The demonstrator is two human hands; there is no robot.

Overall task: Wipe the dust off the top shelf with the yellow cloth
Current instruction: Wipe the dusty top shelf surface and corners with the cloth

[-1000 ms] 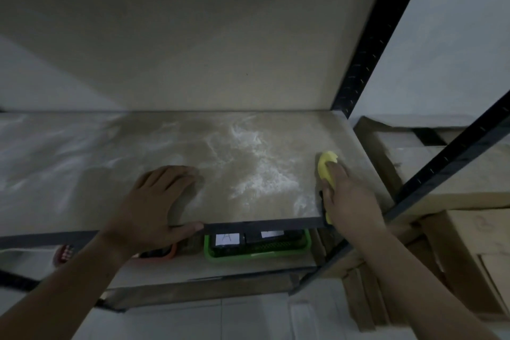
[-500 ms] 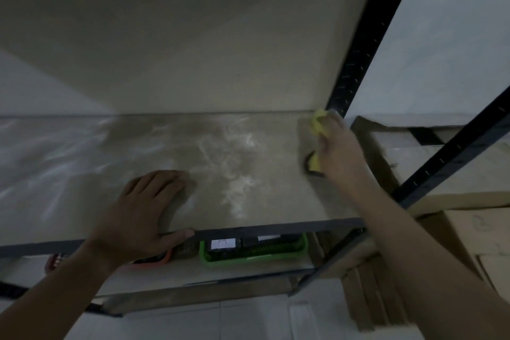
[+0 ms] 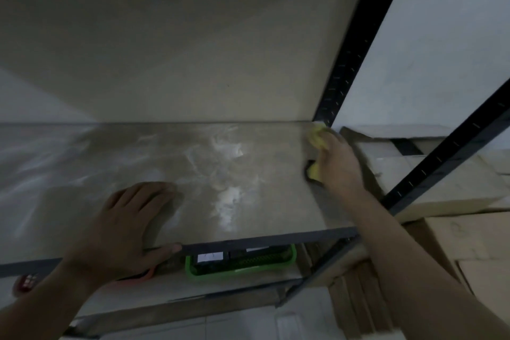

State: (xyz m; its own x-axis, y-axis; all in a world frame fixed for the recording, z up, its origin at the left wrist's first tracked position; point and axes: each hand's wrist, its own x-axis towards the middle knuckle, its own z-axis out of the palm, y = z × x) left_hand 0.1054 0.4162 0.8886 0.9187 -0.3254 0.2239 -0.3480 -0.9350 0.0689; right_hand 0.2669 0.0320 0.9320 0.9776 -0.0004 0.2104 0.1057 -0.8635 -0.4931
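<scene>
View from a head camera looking down on a pale top shelf [image 3: 262,218] in dim light, read here as a clock face with its front edge at 6 o'clock.

The yellow cloth [image 3: 317,138] lies on the shelf at the far right corner, about 2 o'clock, just beside a black slotted metal post [image 3: 350,50]. The right hand [image 3: 338,167] covers the cloth and presses it down. Its fingers [image 3: 329,145] are curled over the cloth, with yellow showing past the fingertips and again under the thumb side.

The left hand [image 3: 124,226] lies flat on the shelf at about 7 o'clock. Its fingers [image 3: 149,196] are straight and close together, and the thumb hooks over the dark front edge.

White streaks of dust [image 3: 229,201] smear the middle of the shelf towards 5 o'clock.

On the shelf below, a green basket [image 3: 190,270] holds dark items with white labels [image 3: 210,257]; the writing is too blurred to read. Cardboard boxes [image 3: 455,243] are stacked at 3 o'clock, beyond the rack.
</scene>
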